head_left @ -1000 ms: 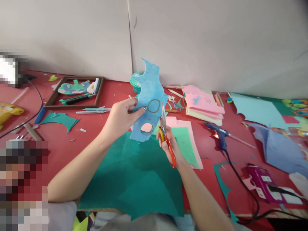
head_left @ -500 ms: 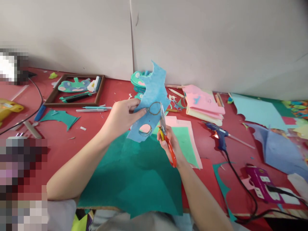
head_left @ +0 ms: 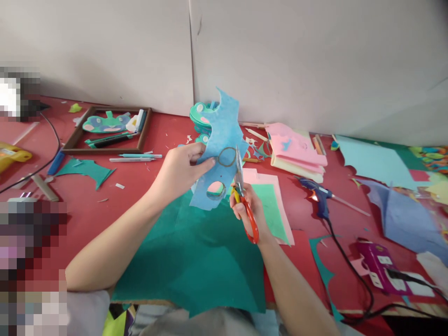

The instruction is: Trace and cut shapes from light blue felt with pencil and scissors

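Observation:
Between thumb and fingers, my left hand (head_left: 185, 170) pinches a light blue felt piece (head_left: 226, 123) by its left edge. The felt has a ragged outline, a drawn oval in the middle and a cut-out hole near its lower end. My right hand (head_left: 254, 210) is wrapped round the scissors (head_left: 249, 217), which have red and yellow handles. Their blades point up and lie at the felt's right edge, beside the drawn oval. A large dark green felt sheet (head_left: 210, 261) spreads below both hands.
A glue gun (head_left: 317, 193) with a cable lies at the right, near a purple power strip (head_left: 381, 268). Pink felt (head_left: 296, 147) is folded at the back. A brown frame (head_left: 105, 151) holding pens and a green frog-like felt piece (head_left: 107, 122) rests at the left.
The lower end of the blue felt has swung slightly right, and its top slightly left. The scissors and my right hand have shifted a little right.

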`<state>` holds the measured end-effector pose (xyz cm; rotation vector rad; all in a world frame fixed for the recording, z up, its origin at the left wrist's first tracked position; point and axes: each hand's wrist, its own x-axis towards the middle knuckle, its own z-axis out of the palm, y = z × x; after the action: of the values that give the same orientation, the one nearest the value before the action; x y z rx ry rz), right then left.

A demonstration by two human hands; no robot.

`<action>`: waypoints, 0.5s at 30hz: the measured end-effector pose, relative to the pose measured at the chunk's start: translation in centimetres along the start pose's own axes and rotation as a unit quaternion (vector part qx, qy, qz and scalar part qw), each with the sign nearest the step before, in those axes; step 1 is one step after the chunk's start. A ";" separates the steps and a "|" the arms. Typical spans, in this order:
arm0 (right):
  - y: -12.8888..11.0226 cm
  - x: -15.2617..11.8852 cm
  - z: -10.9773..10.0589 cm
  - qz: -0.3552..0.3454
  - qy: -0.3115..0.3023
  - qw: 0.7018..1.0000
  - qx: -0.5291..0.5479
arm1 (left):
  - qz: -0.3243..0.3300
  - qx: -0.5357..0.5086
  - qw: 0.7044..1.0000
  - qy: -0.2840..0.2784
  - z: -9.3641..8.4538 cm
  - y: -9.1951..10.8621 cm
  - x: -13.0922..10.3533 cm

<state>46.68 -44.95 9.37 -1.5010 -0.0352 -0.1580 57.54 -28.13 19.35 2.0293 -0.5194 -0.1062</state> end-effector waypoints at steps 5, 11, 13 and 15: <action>-0.3 -0.1 0.0 0.008 0.004 1.000 -0.011 | 0.003 -0.012 1.000 -0.009 0.1 -0.1 0.0; -0.3 -0.1 -0.1 0.019 0.007 1.000 -0.023 | 0.010 0.017 1.000 -0.010 -0.2 0.1 0.0; -0.2 -0.1 -0.1 0.021 0.013 0.999 -0.023 | 0.010 0.016 1.000 -0.009 -0.2 0.1 0.0; -0.1 -0.1 -0.1 0.027 0.018 0.999 -0.022 | 0.011 0.009 1.000 -0.008 -0.2 0.0 0.1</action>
<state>46.53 -45.06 9.47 -1.5409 0.0383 -0.1438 57.65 -27.99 19.44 2.0418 -0.5542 -0.1044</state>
